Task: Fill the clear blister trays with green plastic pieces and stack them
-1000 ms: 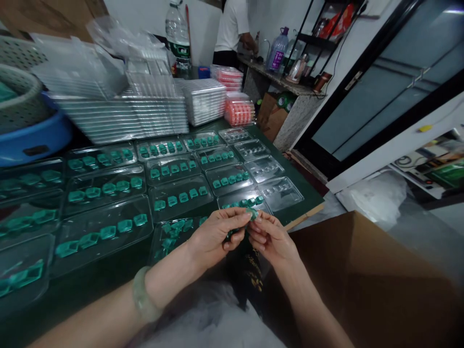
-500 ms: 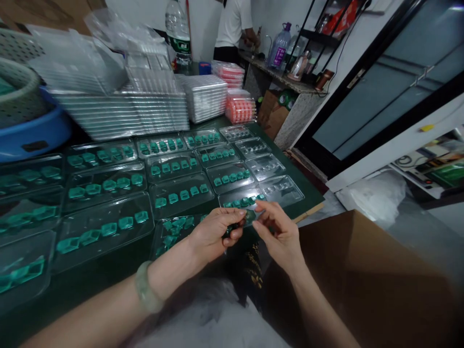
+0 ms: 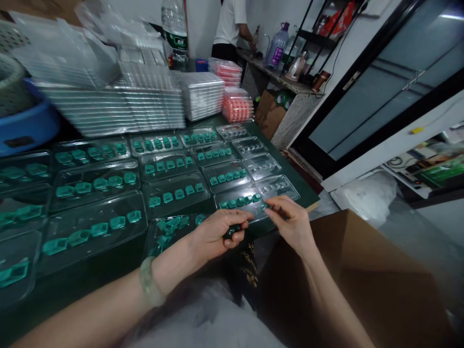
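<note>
My left hand is curled closed at the table's near edge, gripping dark green pieces that barely show under the fingers. My right hand reaches to the right with its fingertips pinched on a small green piece at the near edge of a clear tray whose slots hold none. Beside it lies a clear tray holding a row of green pieces. A heap of loose green pieces fills the tray left of my left hand.
Several clear trays with green pieces cover the dark green table. Stacks of clear trays, red packs and a blue basin stand behind. A brown cardboard box sits at my right. A person in white stands at the back counter.
My hands have come apart. The right hand took a green piece from the left hand and moved right and forward to the tray on the right. The left hand stayed closed.
</note>
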`<state>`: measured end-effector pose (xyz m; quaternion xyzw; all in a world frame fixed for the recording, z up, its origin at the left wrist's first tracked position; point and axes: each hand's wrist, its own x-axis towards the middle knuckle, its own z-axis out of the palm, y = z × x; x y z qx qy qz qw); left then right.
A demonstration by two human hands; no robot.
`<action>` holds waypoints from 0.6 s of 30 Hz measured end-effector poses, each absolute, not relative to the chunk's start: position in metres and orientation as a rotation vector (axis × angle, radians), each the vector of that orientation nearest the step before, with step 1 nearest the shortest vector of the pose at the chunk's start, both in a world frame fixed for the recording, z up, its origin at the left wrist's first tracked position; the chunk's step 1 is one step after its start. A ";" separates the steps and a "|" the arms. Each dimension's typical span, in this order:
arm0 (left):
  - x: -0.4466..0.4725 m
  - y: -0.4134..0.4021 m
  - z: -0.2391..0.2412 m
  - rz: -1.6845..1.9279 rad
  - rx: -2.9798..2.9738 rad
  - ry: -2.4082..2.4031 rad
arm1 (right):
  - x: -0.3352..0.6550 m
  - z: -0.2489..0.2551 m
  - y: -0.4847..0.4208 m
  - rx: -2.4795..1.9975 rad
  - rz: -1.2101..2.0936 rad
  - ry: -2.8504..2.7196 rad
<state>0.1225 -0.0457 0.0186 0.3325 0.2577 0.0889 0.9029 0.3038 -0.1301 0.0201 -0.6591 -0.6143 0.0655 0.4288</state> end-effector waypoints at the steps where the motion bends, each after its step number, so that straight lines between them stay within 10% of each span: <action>1: 0.120 -0.045 0.019 0.195 0.693 0.542 | 0.316 0.018 -0.123 -1.677 0.117 -1.512; 18: 0.030 -0.016 0.025 0.518 0.653 0.801 | 0.367 -0.001 -0.065 -2.051 -0.031 -1.906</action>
